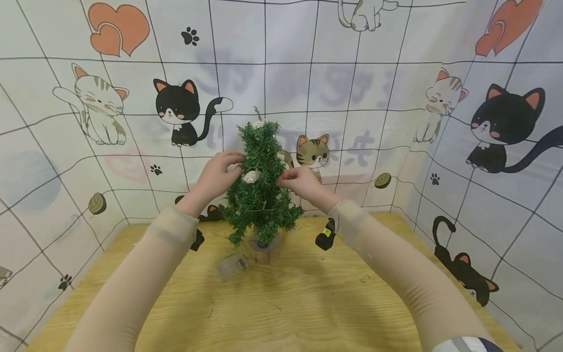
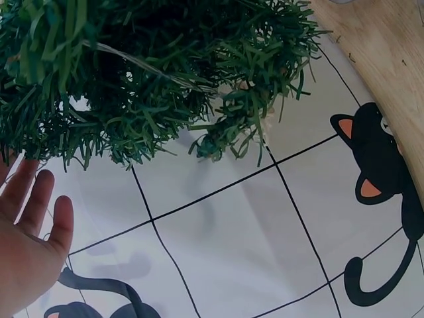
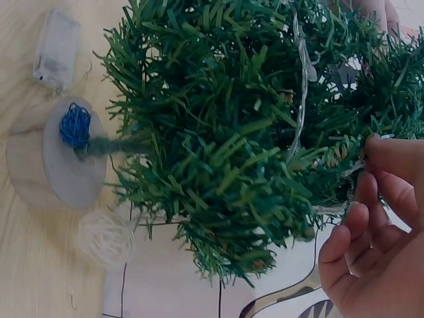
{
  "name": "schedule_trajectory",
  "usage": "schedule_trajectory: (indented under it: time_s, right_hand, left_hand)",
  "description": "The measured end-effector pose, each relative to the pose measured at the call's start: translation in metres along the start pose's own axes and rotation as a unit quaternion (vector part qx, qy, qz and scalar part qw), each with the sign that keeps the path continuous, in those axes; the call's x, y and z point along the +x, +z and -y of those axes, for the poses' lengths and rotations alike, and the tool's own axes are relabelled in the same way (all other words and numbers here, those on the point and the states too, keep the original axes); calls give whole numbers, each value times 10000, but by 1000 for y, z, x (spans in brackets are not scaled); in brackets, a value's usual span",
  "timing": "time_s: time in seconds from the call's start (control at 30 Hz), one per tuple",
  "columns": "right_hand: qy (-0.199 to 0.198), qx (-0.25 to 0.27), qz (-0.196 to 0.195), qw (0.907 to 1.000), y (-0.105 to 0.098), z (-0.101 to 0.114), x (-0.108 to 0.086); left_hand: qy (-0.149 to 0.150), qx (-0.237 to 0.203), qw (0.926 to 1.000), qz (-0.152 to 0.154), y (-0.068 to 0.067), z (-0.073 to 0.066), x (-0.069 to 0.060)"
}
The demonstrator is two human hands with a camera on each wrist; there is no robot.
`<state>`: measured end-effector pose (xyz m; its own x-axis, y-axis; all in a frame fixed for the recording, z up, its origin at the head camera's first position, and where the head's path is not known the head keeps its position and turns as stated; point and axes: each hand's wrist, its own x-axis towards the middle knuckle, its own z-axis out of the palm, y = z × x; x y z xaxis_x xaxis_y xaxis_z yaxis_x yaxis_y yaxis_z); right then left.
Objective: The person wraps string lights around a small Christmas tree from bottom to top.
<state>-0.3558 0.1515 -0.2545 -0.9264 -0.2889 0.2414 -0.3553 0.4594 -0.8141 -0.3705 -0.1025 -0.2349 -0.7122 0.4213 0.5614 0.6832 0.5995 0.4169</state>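
A small artificial Christmas tree (image 1: 261, 186) stands on a round wooden base (image 1: 264, 252), with a wire of string lights (image 3: 303, 79) running through its branches. My left hand (image 1: 218, 172) is at the tree's upper left side, its fingers loosely extended against the foliage; in the left wrist view the fingertips (image 2: 45, 189) lie partly behind the needles. On the other side, my right hand (image 1: 303, 183) pinches the clear wire between thumb and index finger among the branches. A white woven ball (image 1: 251, 177) sits on the tree's front, near the left thumb.
A clear plastic battery box (image 1: 232, 267) lies on the wooden table (image 1: 281, 303) in front of the base. A blue ball (image 3: 75, 126) rests on the base, and a white ball (image 3: 106, 237) is close to it. Behind hangs a cat-print cloth (image 1: 290, 88).
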Motion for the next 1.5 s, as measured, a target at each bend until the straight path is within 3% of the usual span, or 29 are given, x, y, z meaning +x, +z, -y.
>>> schedule_trajectory:
  time_s: [0.2,0.5,0.73,0.93,1.1,1.23,1.33,1.5]
  right_hand:
    - [129,560,-114,9983,6,-1,2]
    - [215,1106,-234,9934,7,4,-2]
    - [191,1335,-180,9907,5,9,-5]
    - [147,1115,-167,9935,9,8,-7]
    - [151,909,-195,9956,15,0,-6]
    - [81,731,-285,9969,17,-6,-6]
    - [42,743,-345,9966,18,-6,-7]
    - [70,852,-319,9958,19,-3,-10]
  left_hand:
    - [-169,-95,9997,-160,-3,-2,-3]
    - [-20,-291,9975,-644,-4,-1,-17]
    - [220,-389,9946,-939,0,1,-30]
    - [234,-480,9946,-894,9,4,-39]
    - [-90,-607,9952,-764,15,6,-43]
    - [-632,-913,9895,-922,13,2,-35]
    - [-1151,-1331,9808,-842,8,-4,-21]
    - [-1880,-2316,9538,-367,0,-15,1]
